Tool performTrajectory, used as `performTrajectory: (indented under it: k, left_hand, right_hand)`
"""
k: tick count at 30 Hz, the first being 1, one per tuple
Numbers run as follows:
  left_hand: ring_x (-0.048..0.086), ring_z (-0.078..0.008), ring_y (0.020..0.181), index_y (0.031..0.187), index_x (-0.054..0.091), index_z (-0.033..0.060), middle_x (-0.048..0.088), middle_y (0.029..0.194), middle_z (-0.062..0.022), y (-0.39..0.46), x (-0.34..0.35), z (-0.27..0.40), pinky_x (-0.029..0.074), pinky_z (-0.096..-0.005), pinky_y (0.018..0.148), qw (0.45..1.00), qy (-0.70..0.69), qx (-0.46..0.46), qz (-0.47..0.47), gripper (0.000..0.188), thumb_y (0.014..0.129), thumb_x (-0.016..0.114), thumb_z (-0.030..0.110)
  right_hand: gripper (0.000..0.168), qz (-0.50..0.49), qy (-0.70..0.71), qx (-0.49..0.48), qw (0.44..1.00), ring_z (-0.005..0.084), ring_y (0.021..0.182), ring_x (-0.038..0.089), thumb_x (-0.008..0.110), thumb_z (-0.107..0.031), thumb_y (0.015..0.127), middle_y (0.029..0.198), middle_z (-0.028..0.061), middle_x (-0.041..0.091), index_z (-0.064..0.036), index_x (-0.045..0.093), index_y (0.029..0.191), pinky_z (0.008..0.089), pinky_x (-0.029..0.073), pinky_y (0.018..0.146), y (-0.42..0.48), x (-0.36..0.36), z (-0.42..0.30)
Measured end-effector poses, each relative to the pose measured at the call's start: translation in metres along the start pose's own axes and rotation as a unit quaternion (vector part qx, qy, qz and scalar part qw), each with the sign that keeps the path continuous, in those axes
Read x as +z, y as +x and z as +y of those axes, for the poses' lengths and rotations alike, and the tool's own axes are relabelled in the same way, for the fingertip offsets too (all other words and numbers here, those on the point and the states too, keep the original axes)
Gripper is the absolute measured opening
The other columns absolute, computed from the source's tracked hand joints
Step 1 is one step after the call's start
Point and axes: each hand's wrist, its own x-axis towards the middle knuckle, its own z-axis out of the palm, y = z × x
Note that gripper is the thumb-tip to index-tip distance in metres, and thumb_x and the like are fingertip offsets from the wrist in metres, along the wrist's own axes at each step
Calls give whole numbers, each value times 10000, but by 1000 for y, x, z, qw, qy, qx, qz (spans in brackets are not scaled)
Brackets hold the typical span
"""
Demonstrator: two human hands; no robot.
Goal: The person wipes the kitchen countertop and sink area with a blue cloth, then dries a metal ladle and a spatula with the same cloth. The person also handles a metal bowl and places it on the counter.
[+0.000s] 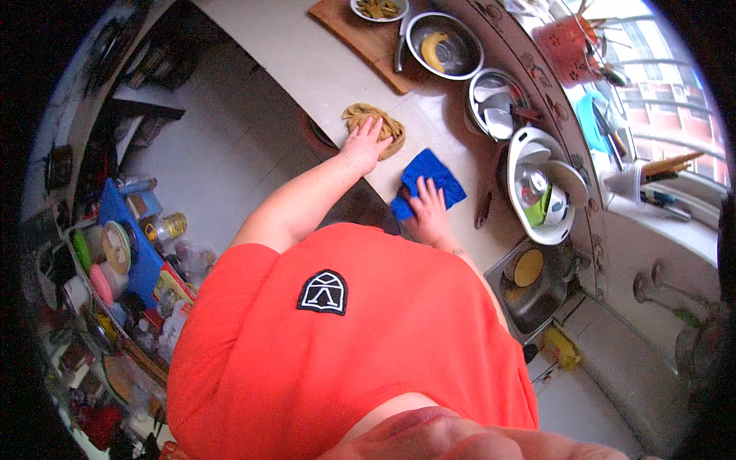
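Observation:
My left hand [365,145] lies palm down on a bunched tan cloth [393,127] near the counter's front edge. Its fingers are spread and straight over the folds. To the right, a folded blue cloth [444,172] is flat on the pale countertop [422,118]. On its near part rests my right hand [428,208], palm down with the fingers apart. Both palms are hidden from above, and neither hand visibly pinches its cloth. A long dark handle [486,201] lies to the right of the blue cloth.
Behind are a wooden cutting board [362,40], a metal bowl [454,63] holding a banana [432,50], and a metal pan [478,109]. A white dish rack [514,190] of dishes stands right, beside a steel sink [532,302]. Cluttered shelving [129,339] fills the left.

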Motion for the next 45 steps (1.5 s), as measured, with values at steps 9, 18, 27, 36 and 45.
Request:
performTrajectory:
  k: [9, 18, 27, 36, 45]
  left_hand:
    - [244, -341, 1456, 1334, 567, 135, 281, 1564, -162, -24, 20, -5, 288, -444, 1162, 999, -11, 32, 32, 474, 870, 512, 60]
    - [281, -357, 1438, 1267, 602, 109, 313, 1548, -156, -41, 29, 43, 332, -480, 1139, 996, -3, 83, 32, 429, 839, 571, 104]
    - [523, -339, 1202, 1033, 698, 131, 618, 1169, -110, -49, 52, 110, 433, -479, 1000, 909, -163, 350, 159, 283, 764, 613, 148]
    - [630, -332, 1029, 1127, 685, 108, 679, 1080, -143, -124, 53, -25, 512, -440, 885, 928, -364, 55, 65, 287, 859, 590, 149]
    - [622, -327, 1051, 1207, 647, 126, 667, 1125, -128, -180, 59, -180, 505, -440, 902, 938, -334, -78, 60, 331, 896, 549, 179]
  right_hand:
    - [697, 29, -20, 74, 997, 432, 1425, 255, 683, -194, 793, 1528, 264, 274, -112, 430, 1437, 587, 284, 1118, 66, 1, 51]
    - [512, 80, 69, 29, 994, 436, 1365, 364, 582, -7, 774, 1474, 270, 379, -31, 540, 1284, 488, 300, 1140, 58, -2, 95]
    - [504, -20, 209, 89, 974, 418, 1311, 444, 581, -153, 854, 1399, 325, 431, -116, 530, 1354, 435, 362, 1103, 142, -13, 75]
    - [707, 77, -1, -87, 993, 422, 1458, 181, 708, -260, 739, 1570, 224, 220, -153, 482, 1400, 648, 147, 1133, 181, 9, -46]
    - [901, 118, -42, 46, 991, 453, 1446, 179, 741, -459, 737, 1557, 247, 241, -228, 330, 1505, 647, 186, 1119, 389, 31, -99]
